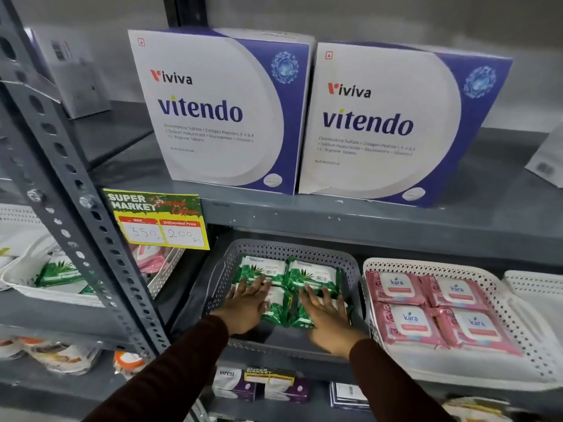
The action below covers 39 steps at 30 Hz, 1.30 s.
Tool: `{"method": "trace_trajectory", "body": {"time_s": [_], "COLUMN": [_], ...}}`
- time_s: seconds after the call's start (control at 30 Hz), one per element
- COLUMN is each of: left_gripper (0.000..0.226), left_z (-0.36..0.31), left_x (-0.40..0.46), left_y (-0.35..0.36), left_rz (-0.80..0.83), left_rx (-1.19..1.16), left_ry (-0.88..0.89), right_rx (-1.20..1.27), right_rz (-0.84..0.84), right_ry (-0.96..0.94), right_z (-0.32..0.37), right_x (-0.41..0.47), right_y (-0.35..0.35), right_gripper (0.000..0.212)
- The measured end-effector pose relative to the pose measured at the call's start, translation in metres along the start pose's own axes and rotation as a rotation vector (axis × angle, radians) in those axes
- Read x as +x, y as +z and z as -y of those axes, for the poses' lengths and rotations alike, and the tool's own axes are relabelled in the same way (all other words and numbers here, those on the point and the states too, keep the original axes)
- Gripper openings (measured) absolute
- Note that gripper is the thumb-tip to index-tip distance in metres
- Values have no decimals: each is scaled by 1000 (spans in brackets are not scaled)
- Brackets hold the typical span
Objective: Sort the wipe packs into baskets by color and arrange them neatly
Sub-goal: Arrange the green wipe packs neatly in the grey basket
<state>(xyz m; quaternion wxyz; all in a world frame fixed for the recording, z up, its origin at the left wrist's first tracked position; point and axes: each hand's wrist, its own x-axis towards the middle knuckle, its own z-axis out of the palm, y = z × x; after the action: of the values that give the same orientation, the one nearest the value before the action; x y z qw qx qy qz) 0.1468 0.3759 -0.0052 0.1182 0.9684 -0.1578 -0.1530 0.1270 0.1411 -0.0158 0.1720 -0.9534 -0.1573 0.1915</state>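
A grey perforated basket [240,254] on the middle shelf holds several green wipe packs [312,274] laid flat in two rows. My left hand [248,303] lies flat with spread fingers on the front left green pack. My right hand [326,315] lies flat on the front right green pack. To the right, a white basket [499,303] holds several pink wipe packs [409,321] in a neat grid. Neither hand grips a pack.
Two large white-and-purple boxes [219,111] stand on the shelf above. A slotted steel upright [76,190] and a yellow price tag [161,222] sit at left. Behind the upright another white basket [45,287] holds green and pink packs. Small boxes [259,385] lie on the shelf below.
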Motion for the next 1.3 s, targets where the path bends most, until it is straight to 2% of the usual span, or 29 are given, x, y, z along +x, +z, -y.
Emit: {"method": "trace_trajectory", "body": {"time_s": [0.17,0.37,0.5,0.57,0.67,0.77,0.87,0.97,1.07,1.13,1.2,1.3], "left_gripper": [61,61,60,59,60,63,63,51,34,29,28,34], "left_z": [2,-5,-6,-8,-10,-11,-19,-46,-95,-139,-189,-249], "left_x": [1,3,2,1,1,2,2,-3,-18,-20,-15,7], "left_y": [9,9,9,9,7,3,-1,-5,-11,-9,-1,19], "left_rz": [-11,-9,-12,-24,-70,-184,-258,-340,-377,-351,-353,-259], "left_rx": [-22,-40,-35,-14,6,-7,-53,-114,-307,-322,-339,-187], "left_ry": [-33,-84,-82,-82,-72,-76,-93,23,218,342,452,492], "right_rx": [-70,-195,-198,-122,71,199,345,370,405,370,293,168], "right_rz": [-6,6,13,-4,-101,-253,-513,-789,-866,-808,-706,-575], "right_ry": [-77,-55,-49,-50,-42,-52,-73,64,332,468,580,617], "right_z": [7,11,11,11,12,12,3,-41,-102,-137,-170,-201], "right_x": [8,12,14,13,8,-7,-37,-79,-122,-143,-158,-168], "right_y": [1,3,5,4,-3,-12,-21,-27,-33,-39,-47,-54], "right_gripper": [84,89,92,91,83,73,62,52,36,30,34,37]}}
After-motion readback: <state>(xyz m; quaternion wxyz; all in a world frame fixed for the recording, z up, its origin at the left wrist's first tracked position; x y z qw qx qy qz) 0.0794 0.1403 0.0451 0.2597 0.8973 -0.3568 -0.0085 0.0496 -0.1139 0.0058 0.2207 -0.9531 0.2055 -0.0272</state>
